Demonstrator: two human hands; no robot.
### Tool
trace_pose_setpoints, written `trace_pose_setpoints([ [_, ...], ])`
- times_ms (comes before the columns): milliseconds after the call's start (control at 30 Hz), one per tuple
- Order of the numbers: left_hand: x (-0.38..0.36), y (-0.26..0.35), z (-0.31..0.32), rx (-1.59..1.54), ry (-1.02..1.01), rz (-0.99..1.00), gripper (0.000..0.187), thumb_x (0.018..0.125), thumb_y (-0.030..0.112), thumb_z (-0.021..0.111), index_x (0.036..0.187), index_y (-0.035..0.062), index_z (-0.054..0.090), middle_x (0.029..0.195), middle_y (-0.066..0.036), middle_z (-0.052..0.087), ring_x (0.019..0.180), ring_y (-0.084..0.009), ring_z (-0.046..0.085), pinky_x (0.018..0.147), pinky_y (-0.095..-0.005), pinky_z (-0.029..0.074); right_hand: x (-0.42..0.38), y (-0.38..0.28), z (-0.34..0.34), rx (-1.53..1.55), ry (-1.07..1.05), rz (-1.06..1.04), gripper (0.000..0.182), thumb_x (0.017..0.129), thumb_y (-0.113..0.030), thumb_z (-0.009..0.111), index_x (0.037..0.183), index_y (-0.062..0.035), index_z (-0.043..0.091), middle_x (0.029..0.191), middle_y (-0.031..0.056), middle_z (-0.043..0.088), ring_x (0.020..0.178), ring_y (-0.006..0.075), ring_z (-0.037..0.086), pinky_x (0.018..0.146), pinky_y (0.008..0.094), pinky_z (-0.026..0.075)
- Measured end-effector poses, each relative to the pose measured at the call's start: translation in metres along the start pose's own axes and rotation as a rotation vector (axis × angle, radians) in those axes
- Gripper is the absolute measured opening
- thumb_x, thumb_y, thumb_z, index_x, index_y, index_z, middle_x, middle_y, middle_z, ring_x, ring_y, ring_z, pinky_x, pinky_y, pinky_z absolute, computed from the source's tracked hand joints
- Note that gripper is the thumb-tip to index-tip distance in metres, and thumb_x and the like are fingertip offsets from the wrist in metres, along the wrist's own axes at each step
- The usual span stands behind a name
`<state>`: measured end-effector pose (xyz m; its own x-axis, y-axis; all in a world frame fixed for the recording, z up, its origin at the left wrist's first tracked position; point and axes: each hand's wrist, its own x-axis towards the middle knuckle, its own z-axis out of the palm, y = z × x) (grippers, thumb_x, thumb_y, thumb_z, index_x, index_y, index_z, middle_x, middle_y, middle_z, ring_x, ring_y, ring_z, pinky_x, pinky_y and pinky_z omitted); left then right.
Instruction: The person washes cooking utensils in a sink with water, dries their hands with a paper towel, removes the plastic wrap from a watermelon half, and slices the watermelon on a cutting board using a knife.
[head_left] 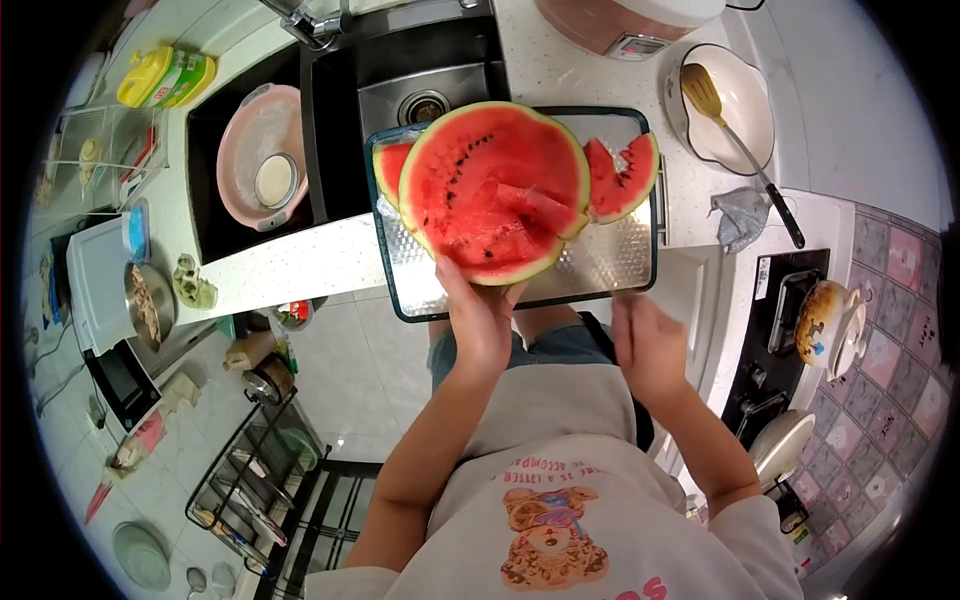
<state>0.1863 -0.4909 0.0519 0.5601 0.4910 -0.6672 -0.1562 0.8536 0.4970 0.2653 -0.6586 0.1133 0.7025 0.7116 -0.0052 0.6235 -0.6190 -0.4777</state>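
Observation:
A large cut watermelon half [500, 200] rests on a cutting board [610, 270] with a textured metal face and a dark rim, its red flesh upward and partly sliced. My left hand [475, 315] grips the near edge of the rind, thumb on the side and fingers partly hidden underneath. Just off the board's near right edge, my right hand [648, 335] is closed and slightly blurred; what it holds, if anything, I cannot make out. A watermelon wedge [622, 185] with a bite-like notch lies right of the half. Another watermelon piece [391, 168] peeks out at its left.
Behind the board is a black sink [400, 50] with a pink basin [235, 150] in its left bowl. To the right stand a white pan [745, 130] with a spatula [703, 92], a grey cloth [740, 220] and a stove [765, 345] bearing a pot [825, 320].

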Motion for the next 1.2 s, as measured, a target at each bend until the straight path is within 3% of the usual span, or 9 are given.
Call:
trace_pose_setpoints([
  [133, 0.007, -0.007, -0.017, 0.012, -0.022, -0.003, 0.065, 0.097, 0.060, 0.031, 0.142, 0.0131, 0.031, 0.139, -0.006, 0.043, 0.123, -0.0221, 0.049, 0.098, -0.0384, 0.045, -0.024, -0.005, -0.011, -0.153, -0.139, -0.157, 0.024, 0.079, -0.007, 0.062, 0.101, -0.0002, 0.056, 0.072, 0.0078, 0.055, 0.057, 0.0246, 0.058, 0.046, 0.0339, 0.047],
  [167, 0.010, -0.010, -0.022, 0.036, -0.003, 0.001, 0.065, 0.097, 0.060, 0.032, 0.142, 0.0130, 0.032, 0.138, -0.005, 0.044, 0.122, -0.0213, 0.049, 0.098, -0.0378, 0.045, -0.030, -0.006, -0.010, -0.163, -0.155, -0.114, 0.030, 0.073, -0.009, 0.068, 0.100, -0.0035, 0.056, 0.077, 0.0059, 0.056, 0.061, 0.0245, 0.059, 0.050, 0.0350, 0.047],
  [333, 0.010, -0.006, -0.012, 0.061, 0.099, -0.078, 0.064, 0.096, 0.059, 0.035, 0.138, 0.0109, 0.036, 0.131, -0.003, 0.050, 0.116, -0.0169, 0.052, 0.096, -0.0312, 0.046, -0.030, -0.002, -0.016, -0.183, -0.193, -0.103, 0.025, 0.075, -0.009, 0.067, 0.096, -0.0037, 0.055, 0.074, 0.0062, 0.055, 0.062, 0.0238, 0.059, 0.050, 0.0347, 0.047],
  [467, 0.011, -0.010, -0.009, 0.106, 0.110, -0.056, 0.065, 0.096, 0.062, 0.034, 0.139, 0.0135, 0.034, 0.132, -0.003, 0.050, 0.116, -0.0172, 0.054, 0.091, -0.0307, 0.050, -0.025, -0.003, -0.021, -0.197, -0.217, -0.097, 0.020, 0.077, -0.010, 0.064, 0.093, -0.0051, 0.054, 0.073, 0.0055, 0.054, 0.063, 0.0231, 0.060, 0.050, 0.0340, 0.048],
  [567, 0.009, -0.016, -0.011, 0.129, 0.100, -0.047, 0.065, 0.095, 0.062, 0.034, 0.141, 0.0155, 0.031, 0.133, -0.004, 0.049, 0.116, -0.0187, 0.054, 0.090, -0.0323, 0.051, -0.024, 0.003, -0.020, -0.260, -0.229, -0.156, 0.027, 0.072, -0.004, 0.059, 0.099, -0.0007, 0.055, 0.074, 0.0064, 0.056, 0.057, 0.0189, 0.058, 0.046, 0.0295, 0.048],
  [633, 0.007, -0.019, -0.008, 0.120, 0.066, -0.013, 0.065, 0.095, 0.062, 0.034, 0.142, 0.0167, 0.028, 0.135, -0.005, 0.047, 0.117, -0.0194, 0.054, 0.090, -0.0340, 0.052, -0.024, 0.004, -0.015, -0.277, -0.235, -0.128, 0.025, 0.073, -0.004, 0.058, 0.098, -0.0015, 0.053, 0.074, 0.0068, 0.056, 0.058, 0.0196, 0.059, 0.047, 0.0303, 0.048],
  [733, 0.008, -0.029, -0.008, 0.176, 0.088, 0.038, 0.067, 0.094, 0.062, 0.036, 0.142, 0.0203, 0.014, 0.138, -0.006, 0.040, 0.111, -0.0185, 0.056, 0.076, -0.0282, 0.055, -0.016, 0.002, -0.010, -0.259, -0.295, -0.069, 0.023, 0.074, -0.005, 0.058, 0.096, -0.0028, 0.050, 0.074, 0.0075, 0.057, 0.059, 0.0216, 0.061, 0.048, 0.0325, 0.049],
  [967, 0.008, -0.034, -0.009, 0.161, 0.082, 0.029, 0.068, 0.095, 0.061, 0.034, 0.144, 0.0197, 0.013, 0.136, -0.007, 0.041, 0.112, -0.0177, 0.055, 0.080, -0.0287, 0.055, -0.006, 0.017, -0.011, -0.170, -0.367, -0.052, 0.017, 0.079, -0.006, 0.058, 0.094, -0.0059, 0.049, 0.072, 0.0075, 0.057, 0.061, 0.0252, 0.062, 0.050, 0.0370, 0.050],
  [1200, 0.007, -0.027, -0.009, 0.147, 0.055, 0.003, 0.066, 0.097, 0.060, 0.030, 0.145, 0.0193, 0.011, 0.140, -0.009, 0.037, 0.120, -0.0216, 0.051, 0.087, -0.0339, 0.054, -0.013, 0.019, -0.027, -0.168, -0.365, -0.074, 0.015, 0.079, -0.006, 0.058, 0.092, -0.0055, 0.050, 0.071, 0.0072, 0.056, 0.059, 0.0251, 0.061, 0.048, 0.0355, 0.048],
])
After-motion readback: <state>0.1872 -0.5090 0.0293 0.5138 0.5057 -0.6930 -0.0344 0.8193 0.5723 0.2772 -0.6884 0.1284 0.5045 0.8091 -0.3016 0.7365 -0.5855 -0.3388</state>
